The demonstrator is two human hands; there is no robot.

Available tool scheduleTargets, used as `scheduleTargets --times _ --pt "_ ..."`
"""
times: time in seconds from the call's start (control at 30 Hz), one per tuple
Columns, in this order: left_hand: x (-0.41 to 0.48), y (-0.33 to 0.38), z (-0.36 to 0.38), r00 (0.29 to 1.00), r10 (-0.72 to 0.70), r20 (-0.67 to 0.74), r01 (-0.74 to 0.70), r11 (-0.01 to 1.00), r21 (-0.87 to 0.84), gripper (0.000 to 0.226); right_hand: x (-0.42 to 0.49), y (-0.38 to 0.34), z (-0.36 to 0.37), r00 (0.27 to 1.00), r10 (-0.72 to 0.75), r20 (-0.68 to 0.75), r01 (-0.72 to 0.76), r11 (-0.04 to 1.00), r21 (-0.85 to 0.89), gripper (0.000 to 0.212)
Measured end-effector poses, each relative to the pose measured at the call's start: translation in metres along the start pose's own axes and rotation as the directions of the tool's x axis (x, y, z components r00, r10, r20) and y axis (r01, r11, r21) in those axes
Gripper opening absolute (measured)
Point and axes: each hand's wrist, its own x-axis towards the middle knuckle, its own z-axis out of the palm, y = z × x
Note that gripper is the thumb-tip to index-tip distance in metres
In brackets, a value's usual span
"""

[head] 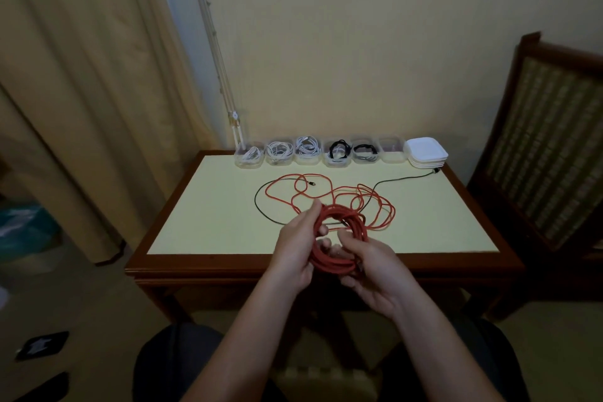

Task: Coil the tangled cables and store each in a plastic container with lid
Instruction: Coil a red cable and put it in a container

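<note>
A red cable coil [346,222] is held upright over the table's near edge. My left hand [298,245] grips its left side, fingers curled round the strands. My right hand [368,271] holds the lower right of the coil. The rest of the red cable [375,202] lies in loose loops on the table behind the coil. A thin black cable [401,178] runs across the table and under the red loops. Along the far edge stand several clear plastic containers [306,150], most holding coiled white or black cables, and one empty container [391,150].
A stack of white lids [425,150] sits at the far right of the row. The table [212,222] has a pale top and dark wooden rim. A wooden chair [548,140] stands to the right, curtains [81,91] hang at the left.
</note>
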Motion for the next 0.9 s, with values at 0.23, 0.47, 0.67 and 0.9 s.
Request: scheduleTargets --times 0.23,0.47,0.67,0.9 --pt "0.005 0.012 -0.006 0.995 -0.063 0.082 0.045 0.977 0.208 0.038 0.010 -0.003 -0.015 0.994 -0.069 0.085 0.098 0.905 -0.413 0.018" --pt "0.014 0.012 -0.006 0.998 -0.054 -0.045 0.057 0.996 0.065 0.056 0.000 -0.007 -0.006 0.907 -0.420 0.000 0.160 0.345 -0.925 0.040" --pt "0.021 0.020 -0.013 0.973 -0.033 -0.228 0.047 0.998 0.053 0.033 -0.003 -0.014 -0.009 0.938 -0.337 0.085 0.159 0.197 -0.968 0.061" --pt "0.040 0.038 -0.030 0.946 -0.183 -0.268 0.162 0.982 -0.101 0.030 -0.022 -0.033 -0.031 0.939 -0.257 0.228 0.322 0.430 -0.843 0.062"
